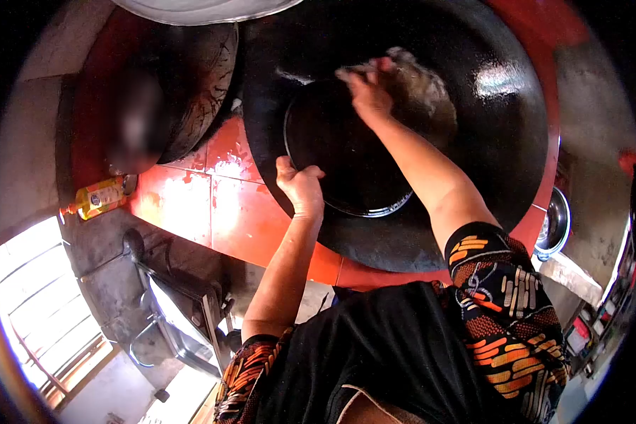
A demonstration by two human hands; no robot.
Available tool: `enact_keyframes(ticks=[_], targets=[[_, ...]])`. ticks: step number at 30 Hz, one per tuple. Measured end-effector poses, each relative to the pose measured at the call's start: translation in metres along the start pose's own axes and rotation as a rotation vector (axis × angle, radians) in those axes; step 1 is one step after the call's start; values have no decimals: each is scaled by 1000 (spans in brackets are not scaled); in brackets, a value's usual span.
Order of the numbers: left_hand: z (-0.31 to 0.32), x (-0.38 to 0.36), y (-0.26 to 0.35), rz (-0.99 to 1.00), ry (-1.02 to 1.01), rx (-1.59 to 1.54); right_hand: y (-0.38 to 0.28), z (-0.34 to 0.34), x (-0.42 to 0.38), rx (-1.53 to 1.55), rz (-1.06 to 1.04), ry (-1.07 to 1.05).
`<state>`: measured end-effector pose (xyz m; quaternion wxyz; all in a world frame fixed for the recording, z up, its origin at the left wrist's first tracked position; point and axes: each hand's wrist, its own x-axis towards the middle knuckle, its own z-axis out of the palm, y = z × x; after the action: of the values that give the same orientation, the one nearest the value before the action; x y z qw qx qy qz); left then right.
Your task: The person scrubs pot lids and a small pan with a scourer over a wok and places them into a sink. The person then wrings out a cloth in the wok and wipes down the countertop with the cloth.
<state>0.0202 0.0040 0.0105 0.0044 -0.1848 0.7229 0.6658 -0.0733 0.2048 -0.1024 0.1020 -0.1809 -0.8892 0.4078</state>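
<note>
A large dark wok (495,148) is set in a red tiled stove top. Inside it lies a smaller round black pan or lid (353,155) with a shiny rim. My left hand (301,185) grips the near left edge of this round black piece, thumb and fingers at its rim. My right hand (369,88) is over its far side, slightly blurred, beside cloudy water (420,88) in the wok. Whether the right fingers hold something is too small to tell.
A second wok (205,99) is at the upper left, with a yellow bottle (102,198) at the red tile edge (191,201). A pale metal lid (212,8) shows at the top. A basin (555,222) stands at the right. A barred window (46,297) is at the lower left.
</note>
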Motion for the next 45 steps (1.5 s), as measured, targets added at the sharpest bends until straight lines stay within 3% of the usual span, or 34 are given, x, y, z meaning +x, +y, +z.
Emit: enact_keyframes(ticks=[3, 6, 7, 9, 11, 13, 17, 19, 21, 23, 25, 27, 29, 34, 36, 37, 38, 39, 41, 42, 43, 45], targets=[[1, 2, 0, -10, -66, 25, 14, 20, 5, 251, 401, 208], [4, 4, 6, -52, -96, 73, -2, 32, 1, 184, 255, 68], [3, 3, 8, -64, -98, 94, -22, 22, -12, 191, -15, 1], [5, 1, 6, -26, -82, 126, -84, -1, -37, 451, 95, -175], [6, 2, 0, 4, -63, 86, -98, 5, -61, 644, 16, -260], [7, 1, -4, 16, -38, -28, -103, -1, -85, 1015, 155, -448], [1, 5, -13, -81, -90, -281, -63, -47, -155, 532, -111, -541], [3, -1, -3, -17, -48, -194, -20, -70, -185, 95, -225, -582], [1, -1, -2, -81, -37, -124, -5, -115, -185, -288, -454, -535], [4, 0, 0, -107, -82, -140, 19, -128, -159, -429, -128, -699], [4, 2, 1, -152, -112, -143, 83, -96, -132, -456, -41, -404], [6, 1, 0, -220, -139, -135, 62, -82, -98, -303, 253, -318], [7, 5, -2, -207, -117, -141, 35, -51, -81, -462, 288, -343], [5, 13, -11, -173, -101, -7, -44, 0, -71, 120, 143, -168], [6, 13, -8, -223, -120, -13, -60, 11, -72, 508, 197, -301], [5, 12, -6, -251, -126, -18, -69, 19, -77, 726, 143, -329], [6, 11, -3, -274, -108, -37, -94, 9, -89, 650, -46, -206], [10, 8, 1, -249, -86, -130, -111, 6, -94, 732, -49, -250], [14, 14, -25, -44, 18, -230, -128, 5, -92, 625, -421, -152], [3, 11, -27, -56, -96, -1, -126, 11, -85, 449, -560, -99], [11, -3, 4, -82, -77, -69, -120, 17, -71, 267, -695, -43], [7, -1, -12, -103, -21, -9, -96, 30, -38, 220, -631, -13]])
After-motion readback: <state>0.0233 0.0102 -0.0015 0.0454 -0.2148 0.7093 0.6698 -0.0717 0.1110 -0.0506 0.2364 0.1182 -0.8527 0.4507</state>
